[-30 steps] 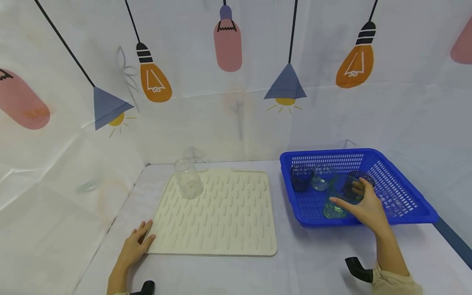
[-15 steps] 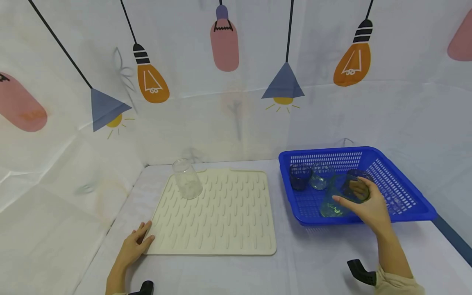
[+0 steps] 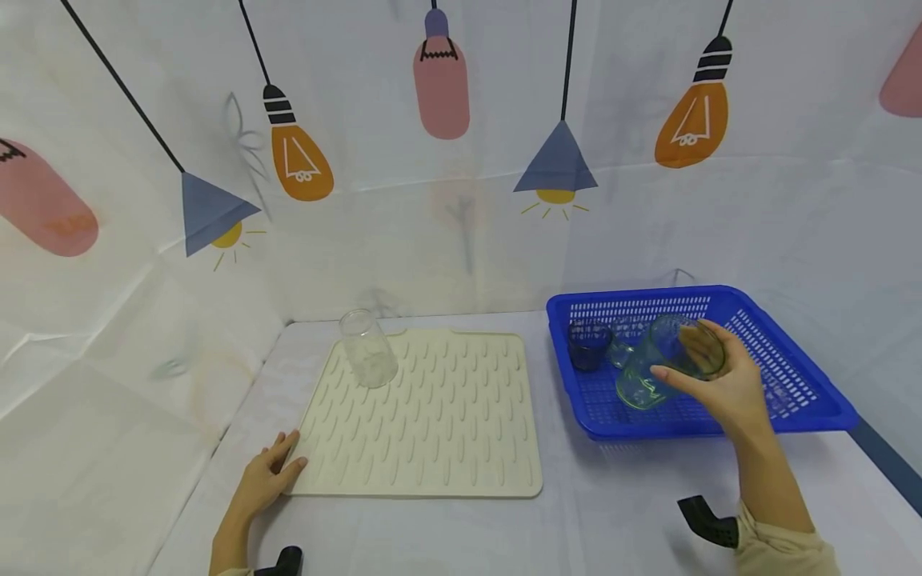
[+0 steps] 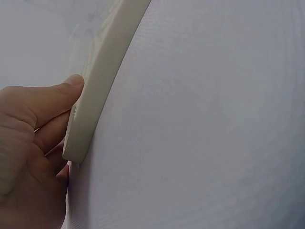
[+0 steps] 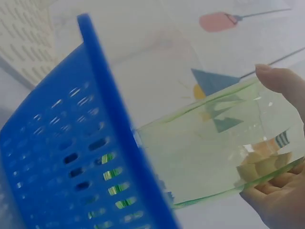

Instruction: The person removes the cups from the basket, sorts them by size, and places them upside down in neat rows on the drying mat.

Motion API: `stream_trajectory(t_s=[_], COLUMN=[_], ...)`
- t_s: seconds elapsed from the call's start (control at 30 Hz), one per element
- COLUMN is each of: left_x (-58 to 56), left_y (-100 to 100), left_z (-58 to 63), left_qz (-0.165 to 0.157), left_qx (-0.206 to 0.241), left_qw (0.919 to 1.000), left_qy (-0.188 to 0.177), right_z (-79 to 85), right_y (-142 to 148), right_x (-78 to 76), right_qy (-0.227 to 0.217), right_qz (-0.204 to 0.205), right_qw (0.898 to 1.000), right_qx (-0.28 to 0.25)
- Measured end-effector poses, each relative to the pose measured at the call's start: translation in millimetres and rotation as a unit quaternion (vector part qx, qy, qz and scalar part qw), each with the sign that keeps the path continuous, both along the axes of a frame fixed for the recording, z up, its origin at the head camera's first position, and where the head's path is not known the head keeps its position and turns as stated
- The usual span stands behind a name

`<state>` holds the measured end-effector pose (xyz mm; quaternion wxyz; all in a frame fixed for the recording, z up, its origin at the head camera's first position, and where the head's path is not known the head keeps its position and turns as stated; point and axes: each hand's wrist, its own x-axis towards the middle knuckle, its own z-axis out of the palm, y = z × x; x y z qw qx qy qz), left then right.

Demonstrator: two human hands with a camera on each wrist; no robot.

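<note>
My right hand (image 3: 731, 384) grips a clear greenish drinking glass (image 3: 648, 376) near its rim, thumb on one side and fingers on the other. The glass is tilted over the blue basket (image 3: 807, 404), and in the right wrist view its lower part is behind the basket wall (image 5: 114, 119). A dark glass (image 3: 588, 346) and a clear glass (image 3: 621, 352), partly hidden, are in the basket. My left hand (image 3: 262, 478) rests against the near left corner of the cream ribbed mat (image 3: 432, 416). In the left wrist view its thumb touches the mat's edge (image 4: 102, 76).
A clear glass (image 3: 369, 350) is on the mat's far left part. White cloth covers the table (image 3: 490, 536). Behind it hangs a white sheet (image 3: 389, 240) with printed lamps. Black devices (image 3: 709, 524) are at both wrists.
My right hand has raised and tilted the greenish glass, its base moving up and left within the basket. The left hand stays at the mat's corner.
</note>
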<state>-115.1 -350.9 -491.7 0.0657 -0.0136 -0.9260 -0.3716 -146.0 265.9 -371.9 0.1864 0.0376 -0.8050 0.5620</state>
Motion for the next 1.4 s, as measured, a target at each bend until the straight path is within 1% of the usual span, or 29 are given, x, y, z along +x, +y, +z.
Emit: stream_trajectory(t_s=[0.1, 0.2, 0.3, 0.37, 0.47, 0.53, 0.63, 0.77, 0.83, 0.9, 0.97, 1.03, 1.1, 1.17, 1.23, 1.4], left_x=[-0.2, 0.0, 0.2, 0.1, -0.7, -1.2, -1.3, -0.7, -0.5, -0.1, 0.3, 0.3, 0.0, -0.8, -1.6, -1.4], left_y=[-0.1, 0.2, 0.8, 1.1, 1.5, 1.2, 1.2, 3.1, 5.1, 8.5, 12.8, 18.3, 25.1, 32.8, 41.3, 61.7], left_z=[0.6, 1.0, 1.2, 1.1, 0.7, 0.4, 0.3, 1.8, 4.1, 7.4, 11.6, 16.5, 22.4, 29.3, 36.7, 54.7], left_qz=[-0.002, 0.002, 0.008, 0.008, 0.008, 0.007, 0.009, 0.013, 0.023, 0.040, 0.060, 0.077, 0.084, 0.080, 0.069, 0.037], left_qx=[0.002, 0.000, -0.004, -0.002, 0.001, 0.003, 0.003, 0.006, 0.002, -0.006, -0.018, -0.023, -0.016, -0.002, 0.005, -0.004], left_qw=[1.0000, 1.0000, 1.0000, 1.0000, 0.9999, 0.9999, 0.9999, 0.9999, 0.9997, 0.9992, 0.9980, 0.9968, 0.9960, 0.9957, 0.9953, 0.9929], left_qy=[0.000, -0.001, -0.001, 0.004, 0.009, 0.010, 0.012, 0.006, -0.004, -0.009, -0.006, 0.006, 0.026, 0.047, 0.067, 0.113], right_z=[8.4, 15.4, 21.3, 24.5, 28.2, 30.8, 34.9, 40.2, 41.9, 43.2, 43.5, 43.3, 42.9, 42.4, 42.0, 42.3], right_y=[-3.1, -6.8, -10.9, -13.6, -17.8, -21.1, -26.5, -33.3, -36.7, -40.2, -43.7, -47.4, -51.3, -55.4, -59.4, -69.9], right_x=[-1.5, -2.5, -3.1, -3.7, -5.8, -7.2, -7.9, -7.0, -6.8, -7.2, -8.0, -9.1, -10.4, -12.0, -13.9, -16.8], right_qy=[0.022, 0.036, 0.049, 0.061, 0.084, 0.096, 0.104, 0.097, 0.095, 0.094, 0.093, 0.092, 0.092, 0.091, 0.092, 0.086], right_qz=[0.024, 0.049, 0.089, 0.109, 0.133, 0.141, 0.150, 0.139, 0.129, 0.122, 0.123, 0.129, 0.140, 0.154, 0.168, 0.186], right_qw=[0.999, 0.997, 0.989, 0.985, 0.980, 0.979, 0.978, 0.985, 0.987, 0.988, 0.988, 0.987, 0.986, 0.984, 0.981, 0.979], right_qx=[-0.027, -0.057, -0.104, -0.118, -0.122, -0.111, -0.097, -0.040, -0.003, 0.021, 0.031, 0.030, 0.023, 0.010, -0.003, -0.015])
